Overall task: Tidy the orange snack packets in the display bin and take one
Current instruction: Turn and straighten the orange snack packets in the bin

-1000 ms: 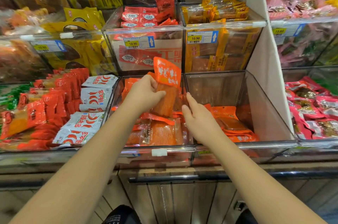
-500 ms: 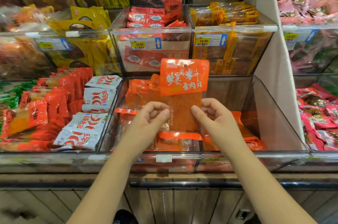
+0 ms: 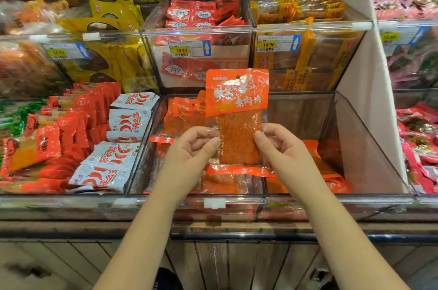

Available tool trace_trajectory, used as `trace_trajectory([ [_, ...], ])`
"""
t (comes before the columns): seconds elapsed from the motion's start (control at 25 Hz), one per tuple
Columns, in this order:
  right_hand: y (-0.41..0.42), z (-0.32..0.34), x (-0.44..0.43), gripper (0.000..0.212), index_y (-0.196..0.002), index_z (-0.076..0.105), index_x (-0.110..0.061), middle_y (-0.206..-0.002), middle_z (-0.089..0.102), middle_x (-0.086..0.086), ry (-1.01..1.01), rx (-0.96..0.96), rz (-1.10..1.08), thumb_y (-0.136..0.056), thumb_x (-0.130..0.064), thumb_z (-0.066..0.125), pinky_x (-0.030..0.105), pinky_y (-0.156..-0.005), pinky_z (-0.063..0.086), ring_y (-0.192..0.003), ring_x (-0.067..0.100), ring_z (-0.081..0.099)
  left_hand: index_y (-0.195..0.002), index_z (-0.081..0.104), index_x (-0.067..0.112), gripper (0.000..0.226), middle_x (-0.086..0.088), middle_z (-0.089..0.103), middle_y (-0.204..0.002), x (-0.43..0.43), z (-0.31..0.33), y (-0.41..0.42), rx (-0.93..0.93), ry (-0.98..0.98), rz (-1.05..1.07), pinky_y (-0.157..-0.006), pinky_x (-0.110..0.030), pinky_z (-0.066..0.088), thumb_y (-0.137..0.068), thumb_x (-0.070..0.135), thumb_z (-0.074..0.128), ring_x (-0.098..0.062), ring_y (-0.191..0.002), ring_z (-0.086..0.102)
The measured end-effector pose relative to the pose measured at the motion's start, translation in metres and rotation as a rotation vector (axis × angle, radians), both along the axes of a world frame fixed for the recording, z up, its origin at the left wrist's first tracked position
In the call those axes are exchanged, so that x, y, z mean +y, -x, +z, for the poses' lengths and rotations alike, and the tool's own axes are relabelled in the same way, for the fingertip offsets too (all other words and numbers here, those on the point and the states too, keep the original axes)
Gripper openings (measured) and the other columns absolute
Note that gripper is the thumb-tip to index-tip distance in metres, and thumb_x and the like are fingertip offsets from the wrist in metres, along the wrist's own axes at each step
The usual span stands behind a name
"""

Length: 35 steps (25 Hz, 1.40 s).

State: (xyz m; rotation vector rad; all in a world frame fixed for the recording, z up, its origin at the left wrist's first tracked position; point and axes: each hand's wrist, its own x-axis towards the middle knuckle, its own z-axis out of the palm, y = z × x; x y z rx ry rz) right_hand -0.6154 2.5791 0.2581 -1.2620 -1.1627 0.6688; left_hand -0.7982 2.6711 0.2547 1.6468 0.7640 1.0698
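Note:
An orange snack packet (image 3: 237, 109) with a clear lower window stands upright above the clear display bin (image 3: 213, 202). My left hand (image 3: 189, 150) pinches its lower left edge and my right hand (image 3: 282, 150) pinches its lower right edge. Below and behind it, several more orange packets (image 3: 182, 112) lie in the bin, some flat at the front, some leaning at the back left. A few more orange packets (image 3: 331, 176) lie in the neighbouring bin on the right.
White chilli packets (image 3: 118, 140) and red packets (image 3: 71, 128) fill the bins to the left. Pink-red packets (image 3: 419, 142) sit far right past a white divider (image 3: 362, 90). Upper bins with price tags (image 3: 189, 49) stand behind. A wooden counter front lies below.
The packet went from my left hand alone, tilted over the bin, to both hands holding it upright and facing me. It now sits slightly higher and steadier.

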Motion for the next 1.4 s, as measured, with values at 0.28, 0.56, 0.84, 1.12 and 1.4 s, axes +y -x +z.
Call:
trace_trajectory([
  [0.28,0.0,-0.001,0.0,0.017,-0.116,0.066,-0.031,-0.089,0.076,-0.018,-0.029,0.006,-0.054,-0.102,-0.03,0.055,0.011,-0.069,0.053,-0.085,-0.003,0.071,-0.109,0.07,0.031,0.013,0.008,0.078,-0.091,-0.003,0.002,0.001,0.037,-0.006,0.012,-0.077,-0.027,0.056,-0.1,0.027,0.061,-0.007,-0.088,0.073],
  [0.56,-0.002,-0.002,0.0,0.02,-0.115,0.067,-0.036,-0.109,0.075,-0.015,-0.012,-0.007,-0.015,-0.097,-0.04,0.058,0.019,-0.083,0.057,-0.106,0.001,0.069,-0.107,0.071,0.031,0.013,0.006,0.078,-0.09,0.0,-0.001,0.001,0.011,-0.004,0.026,-0.081,-0.034,0.056,-0.098,0.025,0.064,-0.012,-0.09,0.072],
  [0.84,-0.001,-0.002,-0.001,0.022,-0.117,0.065,-0.037,-0.107,0.075,-0.014,-0.03,0.011,-0.018,-0.097,-0.039,0.057,0.02,-0.083,0.058,-0.104,0.002,0.07,-0.1,0.072,0.042,0.013,0.008,0.078,-0.091,-0.003,0.001,0.002,-0.006,-0.033,0.013,-0.082,-0.034,0.055,-0.091,0.039,0.064,-0.009,-0.09,0.071],
  [1.12,0.0,0.0,-0.002,0.022,-0.12,0.065,-0.026,-0.103,0.078,-0.007,-0.034,0.104,0.035,-0.1,-0.029,0.058,0.02,-0.083,0.059,-0.101,0.007,0.073,-0.115,0.064,0.029,0.02,0.009,0.077,-0.097,-0.002,-0.001,0.0,-0.033,-0.019,0.014,-0.075,-0.025,0.057,-0.095,0.025,0.067,-0.01,-0.091,0.073],
  [1.4,0.002,-0.002,-0.002,0.025,-0.124,0.066,-0.024,-0.102,0.076,-0.012,-0.154,0.04,-0.063,-0.1,-0.028,0.057,0.021,-0.074,0.058,-0.096,0.004,0.072,-0.142,0.052,0.033,0.052,0.021,0.053,-0.137,-0.014,-0.007,-0.008,0.297,-0.596,-0.026,-0.104,-0.016,0.043,-0.094,0.049,0.063,-0.002,-0.13,0.05],
])
